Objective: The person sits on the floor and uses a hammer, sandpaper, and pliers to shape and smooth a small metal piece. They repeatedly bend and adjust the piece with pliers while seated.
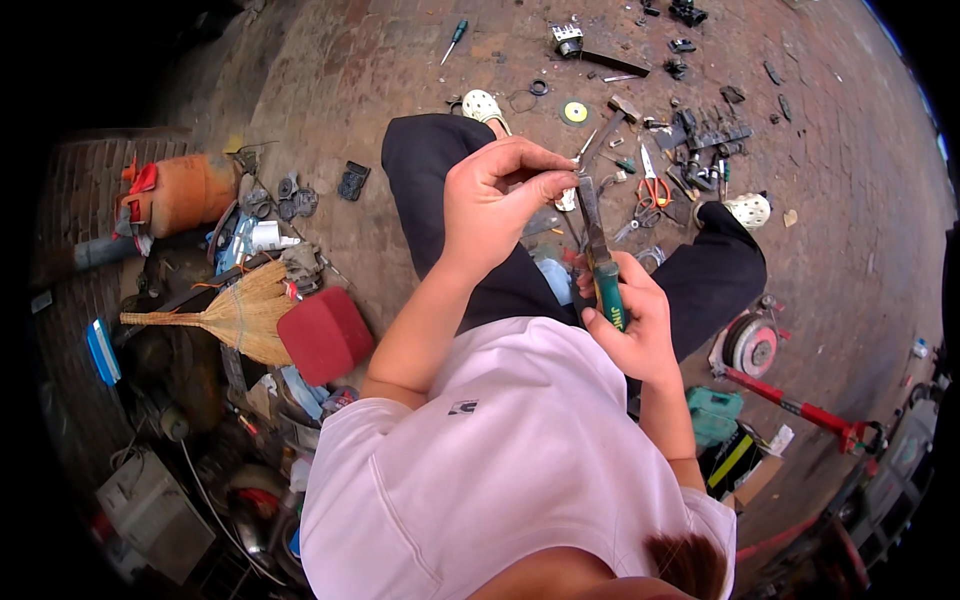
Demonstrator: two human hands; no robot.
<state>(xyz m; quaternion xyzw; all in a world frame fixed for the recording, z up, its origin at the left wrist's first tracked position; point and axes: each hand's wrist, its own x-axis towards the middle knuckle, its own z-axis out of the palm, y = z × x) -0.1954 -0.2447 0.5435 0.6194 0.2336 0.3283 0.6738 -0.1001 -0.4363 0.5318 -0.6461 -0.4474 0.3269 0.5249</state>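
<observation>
My right hand is wrapped round the green handle of a hand tool with a long, dark, flat metal end; its exact kind does not show. The tool points away from me, and its tip lies just beside the fingertips of my left hand. Thumb and forefinger of that hand are pinched together. Whatever they hold is too small to make out; a thin bright sliver shows at their tips. Beyond lies a hammer on the brick floor, with orange-handled scissors to its right.
Dark loose parts lie scattered at far right. A screwdriver and a yellow disc are on the floor ahead. To the left stand an orange gas cylinder, a straw broom and a red stool. A red jack handle extends at right.
</observation>
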